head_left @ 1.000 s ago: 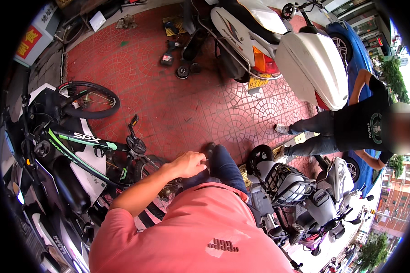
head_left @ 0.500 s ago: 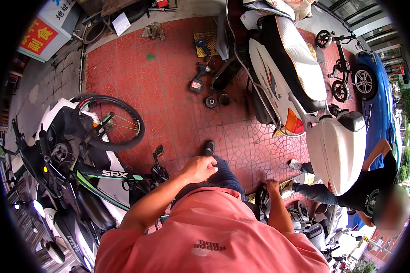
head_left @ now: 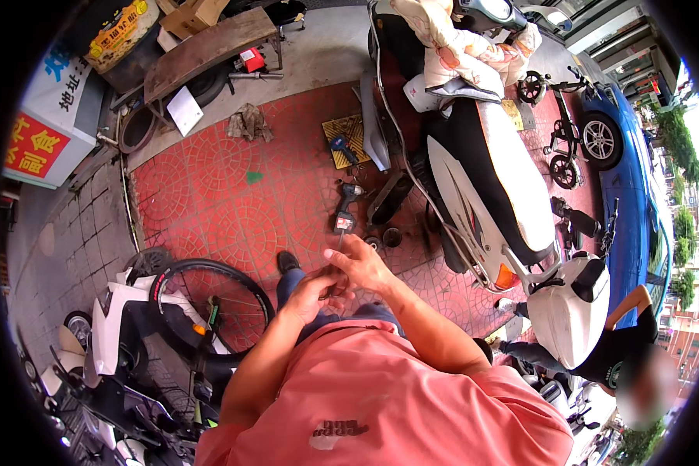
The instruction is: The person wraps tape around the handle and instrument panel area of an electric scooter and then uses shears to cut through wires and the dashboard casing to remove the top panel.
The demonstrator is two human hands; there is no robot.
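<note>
My left hand (head_left: 315,298) and my right hand (head_left: 367,266) meet in front of my shirt. The left one is closed, its fingers curled in toward the right hand; whatever they might hold is hidden. Fingers of the right hand stretch forward and to the left, apart, with nothing seen in them. Beyond the hands a black power drill (head_left: 347,206) lies on the red tiles. A round metal part (head_left: 392,237) and a dark elongated part (head_left: 391,199) lie near it. A second, blue-and-black drill (head_left: 344,147) rests on a yellow patterned mat (head_left: 353,128).
A white scooter (head_left: 474,182) with a white rear box (head_left: 568,318) stands at the right; a person (head_left: 621,349) is beside it. A bicycle wheel (head_left: 266,307) and parked bikes fill the left. A wooden bench (head_left: 210,56) and a crumpled rag (head_left: 248,123) lie farther off.
My right hand has come from beside the bikes at lower right to meet my left hand, which has shifted slightly left and down. I have moved leftward, with a foot stepped forward.
</note>
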